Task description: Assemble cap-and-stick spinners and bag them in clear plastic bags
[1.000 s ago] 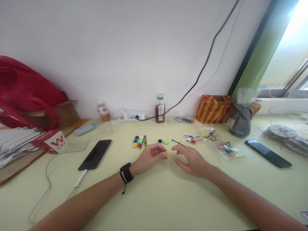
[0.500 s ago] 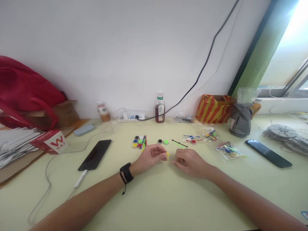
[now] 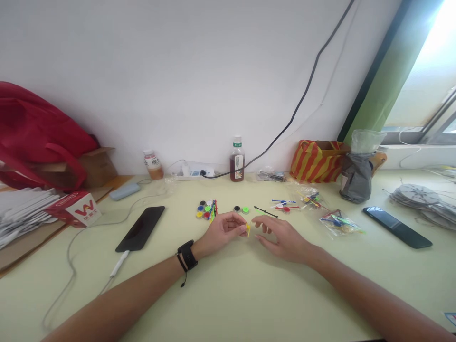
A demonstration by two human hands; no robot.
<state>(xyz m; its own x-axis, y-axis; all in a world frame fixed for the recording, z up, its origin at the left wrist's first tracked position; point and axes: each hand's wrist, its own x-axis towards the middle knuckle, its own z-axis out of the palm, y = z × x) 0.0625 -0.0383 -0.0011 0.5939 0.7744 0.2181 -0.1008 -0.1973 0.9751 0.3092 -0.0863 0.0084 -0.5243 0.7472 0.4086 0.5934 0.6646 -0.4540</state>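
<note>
Between thumb and fingertips, my left hand [image 3: 225, 232] pinches a small yellow plastic piece [image 3: 248, 230]. Just right of it is my right hand [image 3: 281, 237], thumb and fingers apart, nothing between them. Behind my left hand lie several coloured discs [image 3: 201, 209] beside thin coloured sticks [image 3: 213, 210]. A black disc [image 3: 237, 209] and a green disc [image 3: 245, 210] sit beyond the yellow piece. Behind my right hand is a thin black stick [image 3: 265, 212], and farther back right lie blue, white and red pieces [image 3: 284, 205].
Bags of small parts [image 3: 340, 223] lie to the right, with a dark phone [image 3: 397, 228] beyond. On the left are another phone [image 3: 140, 229] on a cable and a red-white box [image 3: 76, 209]. A bottle [image 3: 237, 161] stands by the wall.
My right hand's fingers have spread apart, and its fingertips have risen a little. The yellow piece in my left hand has turned slightly.
</note>
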